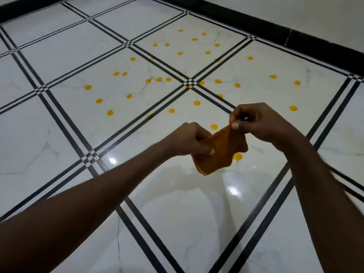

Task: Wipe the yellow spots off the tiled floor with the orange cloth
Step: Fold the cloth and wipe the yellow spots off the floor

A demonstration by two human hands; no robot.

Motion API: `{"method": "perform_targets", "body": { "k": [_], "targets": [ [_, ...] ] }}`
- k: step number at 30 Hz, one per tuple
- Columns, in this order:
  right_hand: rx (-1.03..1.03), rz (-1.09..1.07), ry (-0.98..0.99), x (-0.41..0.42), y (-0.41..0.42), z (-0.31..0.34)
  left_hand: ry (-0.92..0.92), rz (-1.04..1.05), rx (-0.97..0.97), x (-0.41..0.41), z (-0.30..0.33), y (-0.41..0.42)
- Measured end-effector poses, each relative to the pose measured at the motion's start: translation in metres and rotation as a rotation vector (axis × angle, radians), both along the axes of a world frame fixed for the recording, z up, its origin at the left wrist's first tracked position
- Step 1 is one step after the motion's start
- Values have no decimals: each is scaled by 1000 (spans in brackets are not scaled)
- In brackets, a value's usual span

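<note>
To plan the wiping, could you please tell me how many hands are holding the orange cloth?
2: the left hand grips the cloth at its lower left side; the right hand pinches its top corner.

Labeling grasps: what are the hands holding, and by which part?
Both hold the orange cloth above the floor: left hand grips its left edge, right hand pinches the top corner.

Dim, cool indoor light. Two bright overhead glare spots shine on the glossy tiled floor (59, 144), with soft arm shadows near them. Wide-angle lens bends tile lines at the edges; slight softness throughout.
</note>
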State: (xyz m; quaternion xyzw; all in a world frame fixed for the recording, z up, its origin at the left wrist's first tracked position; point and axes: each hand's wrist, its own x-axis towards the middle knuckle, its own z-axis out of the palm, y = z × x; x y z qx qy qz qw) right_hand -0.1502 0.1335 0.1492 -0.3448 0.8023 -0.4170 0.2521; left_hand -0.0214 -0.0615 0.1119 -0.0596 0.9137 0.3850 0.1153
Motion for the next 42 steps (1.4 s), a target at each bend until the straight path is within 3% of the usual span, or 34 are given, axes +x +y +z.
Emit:
{"method": "perform_targets", "body": {
  "k": [4, 9, 17, 20, 23, 25, 27, 30, 31, 33, 35, 37, 39, 42],
  "targets": [
    [-3, 127, -43, -6, -5, 29, 203, 104, 52, -2, 6, -2],
    [-64, 236, -169, -3, 2, 52, 196, -9, 180, -21, 34, 5],
    [-142, -88, -51, -13, 17, 23, 193, 175, 179, -17, 17, -5],
    [-125, -96, -49, -11, 18, 15, 295, 255, 83, -15, 17, -11],
    [42, -78, -95, -1, 30, -8, 344, 237, -139, 3, -9, -2],
    [266, -69, -132, 18, 40, -44, 296, 148, -257, 24, -47, 14],
    [450, -93, -122, 52, 42, -87, 88, -66, -369, 51, -85, 31],
    [392, -350, 139, 120, 32, -151, -178, -393, -512, 82, -128, 42],
    [373, -358, 273, 141, 23, -173, -182, -394, -543, 85, -132, 39],
    [471, -168, 445, 166, 9, -222, -144, -287, -530, 83, -136, 27],
    [535, -2, 571, 163, 7, -257, -152, -207, -533, 75, -138, 14],
    [500, 33, 638, 141, 10, -268, -196, -180, -579, 71, -139, -2],
    [544, -53, 675, 115, 17, -269, -224, -191, -650, 74, -140, -19],
    [632, -384, 500, 112, 22, -262, -288, -211, -703, 82, -148, -33]
  ]
}}
